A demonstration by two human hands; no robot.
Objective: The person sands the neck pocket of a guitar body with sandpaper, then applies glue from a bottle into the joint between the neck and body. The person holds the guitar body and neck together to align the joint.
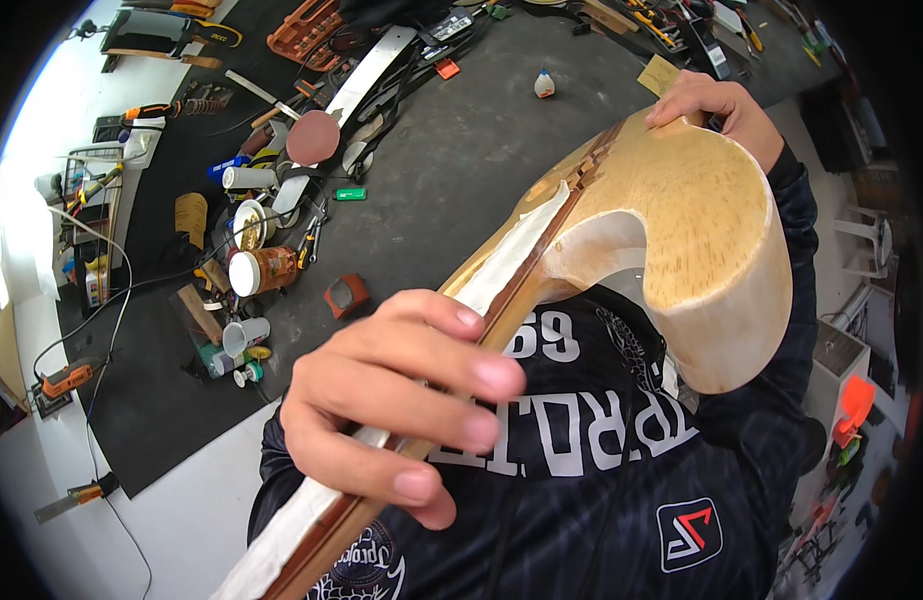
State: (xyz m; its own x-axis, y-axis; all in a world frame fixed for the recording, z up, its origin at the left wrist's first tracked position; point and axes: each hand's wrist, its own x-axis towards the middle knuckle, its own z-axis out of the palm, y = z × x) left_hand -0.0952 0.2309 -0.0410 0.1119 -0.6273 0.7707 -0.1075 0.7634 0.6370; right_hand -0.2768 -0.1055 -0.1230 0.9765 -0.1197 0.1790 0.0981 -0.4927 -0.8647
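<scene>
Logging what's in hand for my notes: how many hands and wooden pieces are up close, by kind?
Bare hands gripping: 2, left hand and right hand
Curved pale wooden workpiece with dark edge strip: 1
Total: 3

Neck (671,215): pale tan wood, fine speckled grain; dark brown strip along one edge, white tape beside it. Shirt (601,470): black with faint stripes, white block lettering, a red-and-white badge. Mat (451,170): dark grey. Floor (181,520): white. Disc (313,137): maroon. Jar (264,270): amber, white lid. Drill (66,378): orange.
</scene>
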